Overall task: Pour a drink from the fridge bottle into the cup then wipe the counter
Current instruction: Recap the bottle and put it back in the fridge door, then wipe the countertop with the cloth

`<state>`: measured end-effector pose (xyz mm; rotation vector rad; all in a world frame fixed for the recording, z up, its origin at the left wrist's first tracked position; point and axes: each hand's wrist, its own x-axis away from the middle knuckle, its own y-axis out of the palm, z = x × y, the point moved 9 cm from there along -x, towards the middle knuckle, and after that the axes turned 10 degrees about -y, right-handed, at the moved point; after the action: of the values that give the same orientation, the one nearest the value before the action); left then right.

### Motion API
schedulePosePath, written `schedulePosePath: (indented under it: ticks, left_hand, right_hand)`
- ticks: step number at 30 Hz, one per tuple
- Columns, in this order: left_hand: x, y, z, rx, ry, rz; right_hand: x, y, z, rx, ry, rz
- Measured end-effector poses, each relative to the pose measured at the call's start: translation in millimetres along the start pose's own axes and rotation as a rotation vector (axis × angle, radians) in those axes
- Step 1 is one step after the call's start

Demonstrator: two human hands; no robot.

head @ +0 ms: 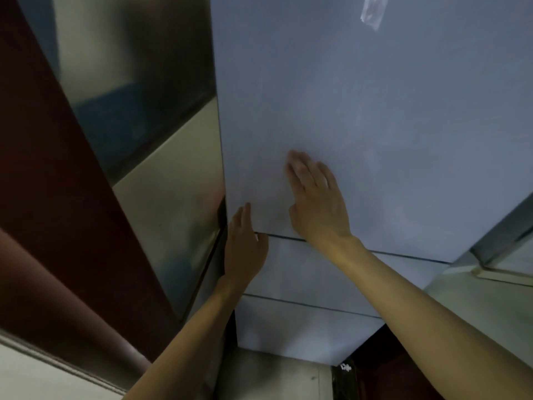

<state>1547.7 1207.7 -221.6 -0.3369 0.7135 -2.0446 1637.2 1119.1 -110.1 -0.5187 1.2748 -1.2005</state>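
A pale grey-white fridge fills the middle and right of the view; its upper door (375,125) is closed. My right hand (315,203) lies flat against that door near its lower edge, fingers spread. My left hand (245,249) is at the door's lower left corner, fingers reaching along the left edge by the seam to the drawer (317,272) below. Neither hand holds anything. No bottle, cup or counter is in view.
A shiny steel panel (138,82) and cream wall tiles (173,203) stand left of the fridge, with a dark red strip (57,197) further left. A lower fridge drawer (302,330) sits beneath. Tiled floor (274,379) and a small black item (344,379) lie below.
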Motion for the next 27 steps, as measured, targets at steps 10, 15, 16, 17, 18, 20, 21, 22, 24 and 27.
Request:
schedulePosePath:
  ticks: [10,15,16,17,18,20,21,22,24,27]
  left_hand:
    - [0,21,17,-0.132,-0.027,-0.026]
    - [10,8,47,-0.127,0.107,0.066]
    - [11,9,57,-0.136,0.139,0.064]
    - [12,13,68,-0.154,0.183,0.047]
    - [13,19,79,-0.176,0.231,0.018]
    - [17,34,101,-0.224,0.321,-0.063]
    - [20,43,111,-0.258,0.359,-0.104]
    - [24,51,120,-0.303,0.393,-0.141]
    - [34,68,139,-0.397,0.466,-0.213]
    - [56,94,161,-0.523,0.587,-0.326]
  right_hand:
    - [3,4,10,-0.079,-0.085,0.026]
    - [26,-9,31,-0.182,-0.07,0.092]
    - [35,-11,41,-0.187,-0.039,0.101]
    - [46,-13,52,-0.188,-0.001,0.105]
    - [56,-15,63,-0.186,0.041,0.101]
    - [79,-18,86,-0.173,0.13,0.058]
    - [91,-19,96,-0.168,0.176,0.021]
    - [105,-20,104,-0.165,0.225,-0.018]
    - [136,-20,117,-0.147,0.336,-0.099]
    - [190,-25,127,-0.104,0.507,-0.198]
